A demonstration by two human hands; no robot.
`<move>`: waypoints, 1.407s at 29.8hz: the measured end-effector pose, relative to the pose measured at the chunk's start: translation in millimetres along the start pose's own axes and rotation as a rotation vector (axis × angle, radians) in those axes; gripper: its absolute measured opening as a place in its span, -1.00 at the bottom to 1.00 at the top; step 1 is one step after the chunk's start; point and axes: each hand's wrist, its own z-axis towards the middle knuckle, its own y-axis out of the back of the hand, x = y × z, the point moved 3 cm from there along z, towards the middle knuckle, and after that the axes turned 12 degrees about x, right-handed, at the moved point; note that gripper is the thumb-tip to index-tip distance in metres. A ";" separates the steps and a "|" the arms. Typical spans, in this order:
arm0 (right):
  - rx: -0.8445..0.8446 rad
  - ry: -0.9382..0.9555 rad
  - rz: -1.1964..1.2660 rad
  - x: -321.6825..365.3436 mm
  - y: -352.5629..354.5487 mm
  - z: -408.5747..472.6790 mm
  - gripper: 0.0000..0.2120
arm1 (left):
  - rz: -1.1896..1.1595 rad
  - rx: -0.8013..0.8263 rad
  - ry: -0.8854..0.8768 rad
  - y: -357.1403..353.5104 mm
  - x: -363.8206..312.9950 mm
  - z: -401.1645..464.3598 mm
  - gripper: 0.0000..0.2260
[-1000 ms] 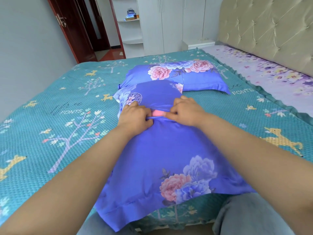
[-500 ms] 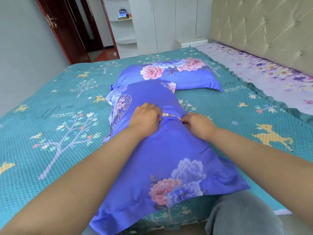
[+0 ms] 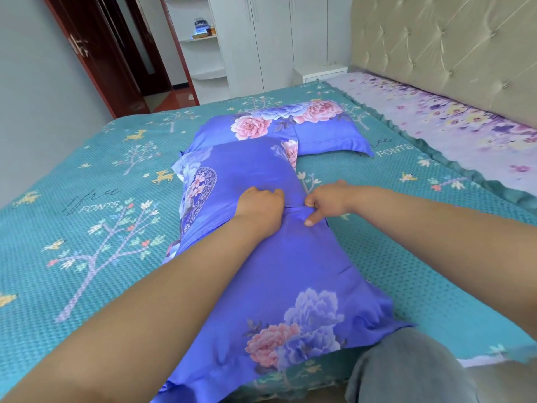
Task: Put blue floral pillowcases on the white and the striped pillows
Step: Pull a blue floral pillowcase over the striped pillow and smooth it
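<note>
Blue floral fabric fills the middle of my view: the near pillowcase (image 3: 284, 274) lies lengthwise on the teal bedspread (image 3: 87, 228), its lower end hanging over the bed's edge by my knee. My left hand (image 3: 258, 206) is curled into the cloth at the fold across the case's middle, gripping it. My right hand (image 3: 327, 202) pinches the same fold just beside it, index finger pointing down onto the fabric. Beyond them, touching the near case's far end, a second pillow in a blue floral pillowcase (image 3: 290, 126) lies crosswise. A padded beige headboard (image 3: 436, 45) stands at the right.
</note>
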 end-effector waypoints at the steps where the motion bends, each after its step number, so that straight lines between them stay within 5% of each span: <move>1: -0.035 -0.020 -0.069 -2.9 0.9 4.4 -0.57 | 0.000 0.034 0.010 2.0 -1.3 1.4 -0.80; 4: -0.117 0.000 -0.137 -7.8 -8.1 10.9 -0.68 | -0.028 0.049 0.026 4.2 0.2 1.1 -0.80; 8: -0.162 -0.059 -0.234 -7.0 -22.4 4.8 -0.80 | 0.115 -0.224 0.028 -3.8 -3.7 -13.3 -0.84; 13: -0.149 -0.235 -0.287 0.1 -36.3 0.6 -0.71 | 0.057 -0.286 -0.020 -25.3 -20.4 -20.6 -0.74; 17: -0.318 -0.219 -0.233 12.4 -39.7 6.7 -0.73 | 0.047 -0.310 -0.046 -20.1 -21.9 -24.3 -0.85; 22: -0.690 -0.125 0.084 23.9 -33.4 7.1 -0.73 | -0.001 -0.271 0.038 -15.1 3.4 -34.5 -0.87; 25: -0.770 -0.146 0.091 29.7 -38.3 6.9 -0.80 | -0.037 -0.101 0.081 -12.6 15.1 -34.1 -0.81; 34: -1.066 -0.100 0.425 50.3 -15.4 -13.2 -0.85 | -0.058 -0.034 0.121 -0.8 16.6 -28.1 -0.56; 39: -0.846 -0.148 0.219 47.5 -14.0 -0.1 -0.86 | -0.043 -0.112 0.122 -7.4 14.7 -37.8 -0.64; 42: -0.744 -0.318 0.403 34.1 -22.8 4.4 -0.77 | -0.045 -0.137 0.088 -7.9 6.4 -37.4 -0.69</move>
